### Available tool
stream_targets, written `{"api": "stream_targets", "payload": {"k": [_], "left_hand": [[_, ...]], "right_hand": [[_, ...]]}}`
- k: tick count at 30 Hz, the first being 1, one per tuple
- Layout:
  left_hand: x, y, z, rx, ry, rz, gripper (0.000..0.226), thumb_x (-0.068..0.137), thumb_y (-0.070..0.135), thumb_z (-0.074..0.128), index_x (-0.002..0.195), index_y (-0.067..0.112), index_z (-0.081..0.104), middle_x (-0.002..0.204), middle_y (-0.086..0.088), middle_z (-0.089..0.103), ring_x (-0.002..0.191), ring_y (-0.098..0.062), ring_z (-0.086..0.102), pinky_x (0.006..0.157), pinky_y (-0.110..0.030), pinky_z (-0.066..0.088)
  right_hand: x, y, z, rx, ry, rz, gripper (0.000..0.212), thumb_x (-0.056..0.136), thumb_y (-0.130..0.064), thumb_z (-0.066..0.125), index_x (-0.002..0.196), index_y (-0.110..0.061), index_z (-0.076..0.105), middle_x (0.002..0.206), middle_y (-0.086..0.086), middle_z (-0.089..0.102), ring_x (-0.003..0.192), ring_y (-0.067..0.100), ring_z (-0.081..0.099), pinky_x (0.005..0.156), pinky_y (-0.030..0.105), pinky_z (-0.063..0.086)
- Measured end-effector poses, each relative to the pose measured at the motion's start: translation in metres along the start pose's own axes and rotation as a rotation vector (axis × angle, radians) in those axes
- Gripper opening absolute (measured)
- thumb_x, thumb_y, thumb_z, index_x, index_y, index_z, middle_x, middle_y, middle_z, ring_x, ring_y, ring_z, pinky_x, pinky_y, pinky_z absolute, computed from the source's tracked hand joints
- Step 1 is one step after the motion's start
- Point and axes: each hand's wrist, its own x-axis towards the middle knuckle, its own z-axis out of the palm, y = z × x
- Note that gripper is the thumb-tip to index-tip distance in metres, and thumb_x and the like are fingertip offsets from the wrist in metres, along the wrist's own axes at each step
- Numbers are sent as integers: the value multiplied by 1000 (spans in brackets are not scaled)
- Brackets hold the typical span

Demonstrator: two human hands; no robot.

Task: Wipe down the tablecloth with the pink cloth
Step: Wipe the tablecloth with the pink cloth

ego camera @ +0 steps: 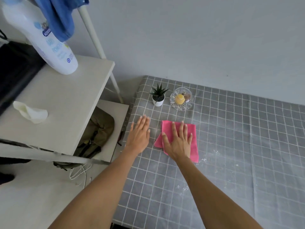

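A grey tablecloth (231, 146) with a white grid covers the table. White powdery specks lie on it to the right of and below the cloth. The folded pink cloth (194, 146) lies flat near the table's far left part. My right hand (179, 142) presses flat on the pink cloth, fingers spread. My left hand (140, 134) rests flat on the bare tablecloth just left of the cloth, close to the table's left edge, holding nothing.
A small potted succulent (158, 95) and a glass bowl (181, 98) with a yellow item stand beyond the hands. A white shelf unit (66, 100) at left carries a white bottle (42, 37). An olive bag (97, 131) sits on its lower shelf.
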Motion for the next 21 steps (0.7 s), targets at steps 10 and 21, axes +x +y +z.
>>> {"api": "stream_targets", "payload": {"k": [10,21], "left_hand": [[7,-16,31,-88,181,32,55,99,35,4,153,21,2,160,6,-3,147,-10,-6,120,-37,-3],[8,-19,33,-87,196,17,55,99,34,4,152,20,-3,160,5,-5,147,-12,-7,120,-40,0]], "right_hand": [[7,-1,24,-84,130,47,63,95,-58,15,150,-36,-5,159,-3,-16,145,17,-18,115,46,-17],[17,45,5,36,259,475,59,99,-37,19,151,-30,-8,160,-4,-12,146,15,-14,117,47,-11]]}}
